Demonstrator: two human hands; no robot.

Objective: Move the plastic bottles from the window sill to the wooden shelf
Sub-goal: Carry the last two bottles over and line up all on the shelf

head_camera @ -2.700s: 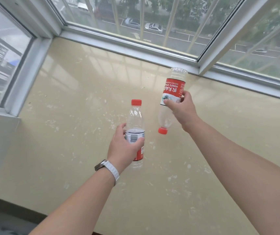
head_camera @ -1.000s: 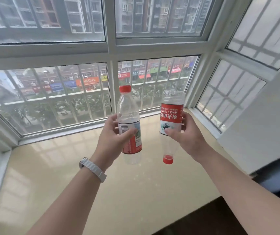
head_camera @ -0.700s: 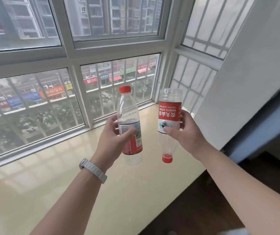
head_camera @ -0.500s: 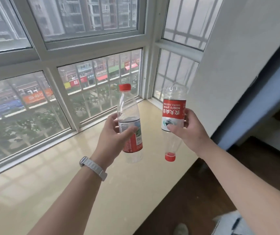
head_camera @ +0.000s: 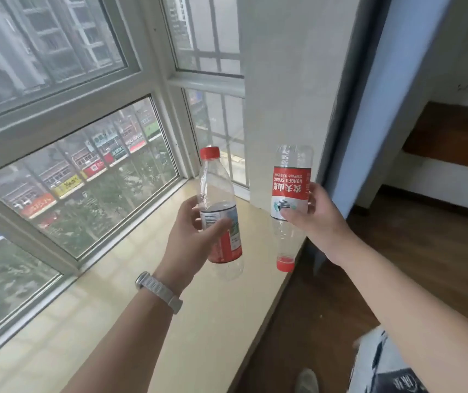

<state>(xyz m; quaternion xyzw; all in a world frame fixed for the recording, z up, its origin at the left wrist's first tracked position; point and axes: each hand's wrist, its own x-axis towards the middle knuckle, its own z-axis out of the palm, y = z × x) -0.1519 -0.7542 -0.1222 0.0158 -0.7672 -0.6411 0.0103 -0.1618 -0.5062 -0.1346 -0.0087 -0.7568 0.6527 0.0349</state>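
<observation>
My left hand (head_camera: pixel 191 245) grips an empty clear plastic bottle (head_camera: pixel 217 191) with a red cap and red label, held upright in the air above the beige window sill (head_camera: pixel 130 316). My right hand (head_camera: pixel 315 219) grips a second clear bottle (head_camera: pixel 291 188) by its red label, held upside down with its red cap pointing to the floor. Both bottles hang side by side, a short gap between them. A brown wooden shelf surface (head_camera: pixel 451 134) shows at the far right, beyond a blue door frame.
Barred windows (head_camera: pixel 91 177) line the sill on the left. A white wall pillar (head_camera: pixel 286 80) and a blue frame (head_camera: pixel 383 109) stand just behind the bottles. Dark wooden floor (head_camera: pixel 397 265) spreads to the right. A shoe (head_camera: pixel 306 381) and patterned shorts show at the bottom.
The view has swung right, from the sill and windows toward the room. Both hands have kept their bottles, and the wooden surface at the right has come into sight.
</observation>
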